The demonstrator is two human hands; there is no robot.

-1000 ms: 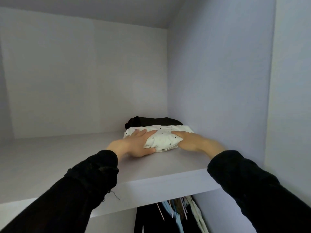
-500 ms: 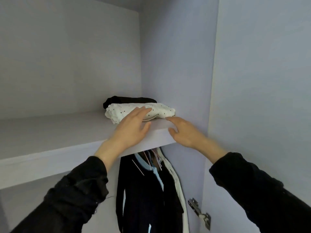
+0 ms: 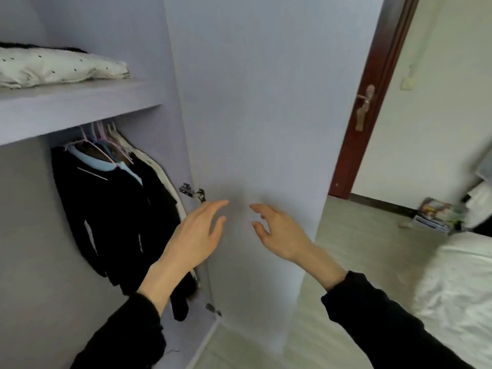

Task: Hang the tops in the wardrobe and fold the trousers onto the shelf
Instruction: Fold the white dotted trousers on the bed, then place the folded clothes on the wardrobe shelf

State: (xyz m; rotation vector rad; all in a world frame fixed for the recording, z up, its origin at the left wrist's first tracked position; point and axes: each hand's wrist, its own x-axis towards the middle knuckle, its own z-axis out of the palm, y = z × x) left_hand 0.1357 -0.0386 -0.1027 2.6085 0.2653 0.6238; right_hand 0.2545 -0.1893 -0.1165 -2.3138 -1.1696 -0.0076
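- Both hands have come off the shelf: the left hand [image 3: 198, 235] and right hand [image 3: 277, 233] now hang empty before the pale lilac wardrobe door [image 3: 255, 107], fingers spread and relaxed, holding nothing.
- That suggests the folding step is done for this pair.
- The folded white black-dotted trousers [image 3: 58, 66] lie on the pale lilac wardrobe shelf [image 3: 80, 105], a dark folded garment [image 3: 40, 46] behind them.
- Dark hanging tops [image 3: 114, 209] hang below on hangers.

My left hand [image 3: 195, 235] and right hand [image 3: 277, 231] hang empty with loose fingers before the open wardrobe door [image 3: 255, 115]. Folded dotted white trousers [image 3: 58, 67] lie on the shelf [image 3: 80, 107]; dark tops [image 3: 114, 209] hang on hangers beneath it.
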